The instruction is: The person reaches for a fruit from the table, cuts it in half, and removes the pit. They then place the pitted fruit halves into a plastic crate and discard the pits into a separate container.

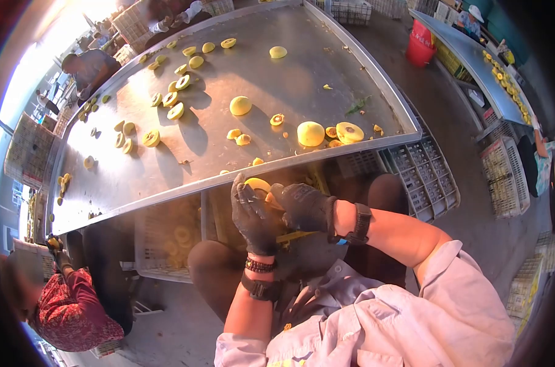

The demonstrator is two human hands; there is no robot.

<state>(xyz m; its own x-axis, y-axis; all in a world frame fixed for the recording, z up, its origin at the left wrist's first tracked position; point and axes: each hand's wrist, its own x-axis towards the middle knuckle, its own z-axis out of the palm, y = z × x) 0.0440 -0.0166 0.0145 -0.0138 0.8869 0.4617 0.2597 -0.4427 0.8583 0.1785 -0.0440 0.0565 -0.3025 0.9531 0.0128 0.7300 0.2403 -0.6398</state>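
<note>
Just below the near edge of the metal table point(185, 131), my left hand point(251, 217) in a dark glove is wrapped round the left side of a yellow fruit piece point(258, 184). Dark-gloved too, my right hand point(302, 207) closes on the right side of the same piece; its fingertips partly hide the fruit. On the table near my hands are a whole yellow fruit point(311, 133), a cut half point(349, 133) showing its inside, and small orange-yellow pieces point(243, 139). Several more halves point(176, 111) lie farther back.
Crates stand under the table point(167, 244) and at its right point(421, 174). A co-worker in a red patterned top point(75, 312) sits at lower left; another person point(94, 70) leans at the far left edge. A red bucket point(420, 44) and a second table point(473, 61) stand at upper right.
</note>
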